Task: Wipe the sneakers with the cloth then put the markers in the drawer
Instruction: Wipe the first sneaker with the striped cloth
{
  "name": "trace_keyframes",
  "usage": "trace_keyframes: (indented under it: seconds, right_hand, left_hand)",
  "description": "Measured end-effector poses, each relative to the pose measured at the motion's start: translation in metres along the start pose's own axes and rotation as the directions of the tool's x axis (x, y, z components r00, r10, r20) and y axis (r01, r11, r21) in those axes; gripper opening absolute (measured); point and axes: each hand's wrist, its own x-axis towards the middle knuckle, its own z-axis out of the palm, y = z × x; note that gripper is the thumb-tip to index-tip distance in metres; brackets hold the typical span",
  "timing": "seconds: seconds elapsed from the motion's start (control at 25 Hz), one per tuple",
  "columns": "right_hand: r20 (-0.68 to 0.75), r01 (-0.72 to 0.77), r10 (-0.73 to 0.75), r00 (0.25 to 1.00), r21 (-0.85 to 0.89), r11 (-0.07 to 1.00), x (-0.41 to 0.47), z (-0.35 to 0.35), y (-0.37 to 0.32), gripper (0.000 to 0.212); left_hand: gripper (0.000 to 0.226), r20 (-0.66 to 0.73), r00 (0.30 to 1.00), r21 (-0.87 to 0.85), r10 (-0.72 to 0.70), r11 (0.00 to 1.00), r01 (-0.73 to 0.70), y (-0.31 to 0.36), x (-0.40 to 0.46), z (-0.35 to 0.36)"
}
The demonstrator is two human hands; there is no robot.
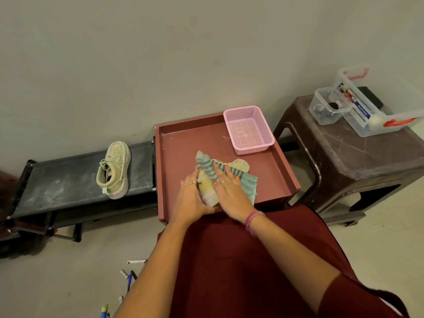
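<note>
Wiping is under way: in the red drawer (284,164), the right hand (229,187) presses the striped cloth (207,167) flat-fingered onto a sneaker (207,187); the left hand (191,196) cups its side. The second sneaker (114,169), at nine o'clock, probably comes next. Markers (128,277) lie at seven o'clock. The basket (249,129) crowds the one o'clock corner.

The clear storage box (376,104) on the brown stool carries a blue label reading "MULTI BOX"; nothing else is legible.
</note>
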Motion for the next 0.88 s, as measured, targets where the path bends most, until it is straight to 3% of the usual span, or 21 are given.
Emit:
trace_keyframes:
  seconds: [0.12,0.24,0.32,0.44,0.6,0.68,0.88]
  right_hand:
    - [-0.042,0.071,-0.073,0.996,-0.055,0.996,-0.012,0.012,-0.003,0.052]
    - [-0.059,-0.074,0.072,0.996,-0.047,0.996,0.028,-0.003,0.01,0.047]
    - [-0.069,-0.157,0.151,0.986,-0.091,0.983,0.05,-0.019,0.024,0.031]
    - [-0.082,-0.175,0.164,0.983,-0.157,0.972,0.056,-0.022,0.037,0.03]
    - [-0.042,0.129,-0.133,0.99,-0.072,0.989,-0.001,0.016,0.023,0.051]
    - [-0.024,0.183,-0.188,0.982,-0.131,0.974,-0.016,0.023,0.037,0.053]
    - [-0.174,-0.109,0.076,0.982,-0.19,0.976,0.028,0.006,0.057,0.05]
  left_hand:
    - [0.1,-0.014,1.0,-0.014,0.016,1.0,-0.016,-0.003,-0.002,0.002]
    - [0.106,-0.014,0.998,0.0,0.058,0.998,-0.058,-0.007,-0.007,0.006]
    - [0.101,0.002,0.996,0.053,0.094,0.994,-0.094,-0.009,-0.008,0.008]
    - [0.097,0.029,0.992,0.161,0.123,0.979,-0.126,-0.013,-0.004,0.004]
    - [0.106,0.03,0.997,0.153,0.064,0.986,-0.068,-0.028,0.006,-0.005]
    - [0.107,0.045,0.996,0.176,0.083,0.98,-0.09,-0.035,0.008,-0.007]
    - [0.097,0.094,0.992,0.267,0.083,0.958,-0.105,-0.042,0.019,-0.011]
